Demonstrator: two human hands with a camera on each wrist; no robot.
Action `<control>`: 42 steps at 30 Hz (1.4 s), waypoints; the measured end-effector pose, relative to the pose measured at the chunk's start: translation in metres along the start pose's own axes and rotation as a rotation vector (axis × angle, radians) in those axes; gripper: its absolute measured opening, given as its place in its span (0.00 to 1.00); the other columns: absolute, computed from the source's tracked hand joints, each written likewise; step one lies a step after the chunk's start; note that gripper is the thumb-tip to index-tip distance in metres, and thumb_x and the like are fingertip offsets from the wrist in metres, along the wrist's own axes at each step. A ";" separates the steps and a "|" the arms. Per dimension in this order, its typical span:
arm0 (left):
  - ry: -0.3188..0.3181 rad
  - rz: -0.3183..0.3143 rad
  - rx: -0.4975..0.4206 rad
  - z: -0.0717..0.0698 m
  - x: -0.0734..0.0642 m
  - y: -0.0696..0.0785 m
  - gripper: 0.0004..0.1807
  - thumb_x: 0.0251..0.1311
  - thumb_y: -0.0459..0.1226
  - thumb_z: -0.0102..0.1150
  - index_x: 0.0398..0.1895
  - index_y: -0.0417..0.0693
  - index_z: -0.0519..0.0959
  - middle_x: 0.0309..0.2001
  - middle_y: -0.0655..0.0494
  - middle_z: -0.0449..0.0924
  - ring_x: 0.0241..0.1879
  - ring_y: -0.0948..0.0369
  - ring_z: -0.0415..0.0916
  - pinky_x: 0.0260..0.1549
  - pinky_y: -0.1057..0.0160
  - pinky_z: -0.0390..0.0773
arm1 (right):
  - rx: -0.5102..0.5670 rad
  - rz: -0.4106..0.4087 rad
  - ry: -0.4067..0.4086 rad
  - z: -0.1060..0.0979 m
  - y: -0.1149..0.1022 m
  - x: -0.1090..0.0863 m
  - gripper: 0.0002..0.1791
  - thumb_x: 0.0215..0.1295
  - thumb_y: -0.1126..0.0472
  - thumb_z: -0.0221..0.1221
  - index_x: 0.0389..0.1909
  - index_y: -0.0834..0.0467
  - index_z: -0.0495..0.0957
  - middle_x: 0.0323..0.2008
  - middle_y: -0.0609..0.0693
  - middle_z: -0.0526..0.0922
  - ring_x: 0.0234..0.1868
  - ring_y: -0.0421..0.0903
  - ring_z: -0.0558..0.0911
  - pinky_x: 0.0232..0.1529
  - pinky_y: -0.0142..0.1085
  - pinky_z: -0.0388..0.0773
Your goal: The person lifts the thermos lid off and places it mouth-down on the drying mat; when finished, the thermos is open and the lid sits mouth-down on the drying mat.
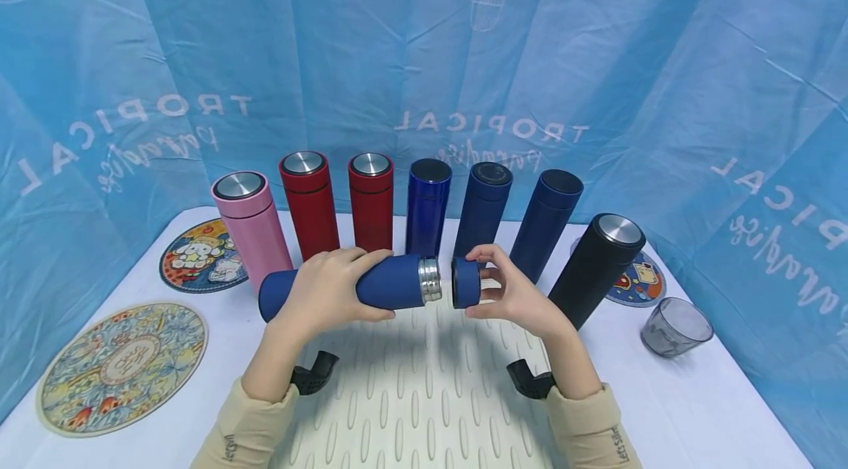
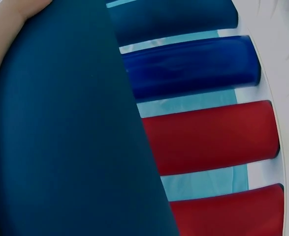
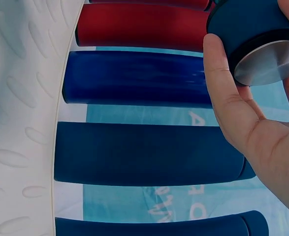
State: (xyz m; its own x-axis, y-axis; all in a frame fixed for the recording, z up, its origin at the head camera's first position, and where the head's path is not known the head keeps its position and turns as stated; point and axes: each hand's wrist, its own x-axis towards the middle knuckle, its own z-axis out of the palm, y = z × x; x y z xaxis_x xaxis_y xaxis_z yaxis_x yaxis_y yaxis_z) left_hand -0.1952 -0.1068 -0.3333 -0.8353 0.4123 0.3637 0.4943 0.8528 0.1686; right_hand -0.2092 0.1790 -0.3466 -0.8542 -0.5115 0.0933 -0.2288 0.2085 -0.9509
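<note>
Fingers (image 1: 375, 258), left hand (image 1: 331, 288): you curled them round the blue bottle (image 1: 394, 283), neck (image 1: 430, 278) toward three o'clock.
Right hand (image 1: 513, 291): you pinched the lid (image 1: 467, 283) just apart from that neck.

A white tabletop (image 1: 722, 395) is covered centrally by a pale mat (image 1: 380, 381). Seven bottles (image 1: 427, 211) are lined up toward the far edge; round mats (image 1: 126, 366) are laid by the far corners and left edge, a glass (image 1: 674, 328) near the right.
</note>
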 end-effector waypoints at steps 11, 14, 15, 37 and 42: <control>0.074 -0.149 -0.155 -0.004 -0.021 -0.021 0.47 0.30 0.60 0.73 0.60 0.58 0.70 0.52 0.50 0.76 0.48 0.51 0.74 0.41 0.43 0.75 | -0.016 -0.005 -0.014 0.001 0.001 0.001 0.38 0.47 0.71 0.66 0.58 0.54 0.57 0.59 0.56 0.56 0.54 0.55 0.68 0.49 0.40 0.75; 0.125 -0.217 -0.251 -0.002 -0.030 -0.029 0.48 0.30 0.55 0.75 0.61 0.55 0.68 0.54 0.48 0.75 0.50 0.48 0.73 0.43 0.40 0.73 | -0.018 -0.002 -0.018 0.001 0.001 0.001 0.38 0.47 0.71 0.66 0.57 0.54 0.57 0.59 0.57 0.56 0.54 0.55 0.68 0.48 0.40 0.75; 0.144 -0.243 -0.286 -0.001 -0.033 -0.032 0.48 0.30 0.54 0.76 0.61 0.55 0.68 0.54 0.47 0.74 0.51 0.47 0.72 0.44 0.39 0.73 | -0.018 0.000 -0.018 0.001 0.001 0.002 0.38 0.47 0.71 0.66 0.57 0.54 0.57 0.59 0.56 0.56 0.54 0.55 0.68 0.48 0.40 0.75; 0.427 -0.763 -0.646 -0.009 -0.085 -0.081 0.53 0.43 0.43 0.71 0.70 0.50 0.48 0.65 0.44 0.59 0.61 0.45 0.59 0.54 0.36 0.63 | -0.023 0.007 -0.021 0.004 0.001 0.002 0.38 0.47 0.71 0.66 0.58 0.55 0.57 0.59 0.57 0.56 0.54 0.55 0.68 0.50 0.42 0.74; 0.423 -0.822 -0.647 -0.009 -0.091 -0.087 0.55 0.44 0.45 0.71 0.71 0.52 0.44 0.67 0.43 0.56 0.63 0.44 0.56 0.54 0.36 0.62 | -0.025 0.009 -0.023 0.005 -0.001 0.001 0.39 0.47 0.71 0.67 0.58 0.55 0.57 0.59 0.58 0.57 0.54 0.55 0.68 0.50 0.42 0.74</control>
State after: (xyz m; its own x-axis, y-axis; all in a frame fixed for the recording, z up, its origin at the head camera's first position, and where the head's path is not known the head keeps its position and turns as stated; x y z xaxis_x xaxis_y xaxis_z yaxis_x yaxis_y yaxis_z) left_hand -0.1596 -0.2213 -0.3732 -0.8768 -0.4444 0.1839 -0.0336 0.4380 0.8983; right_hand -0.2078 0.1740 -0.3471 -0.8454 -0.5284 0.0779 -0.2329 0.2335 -0.9440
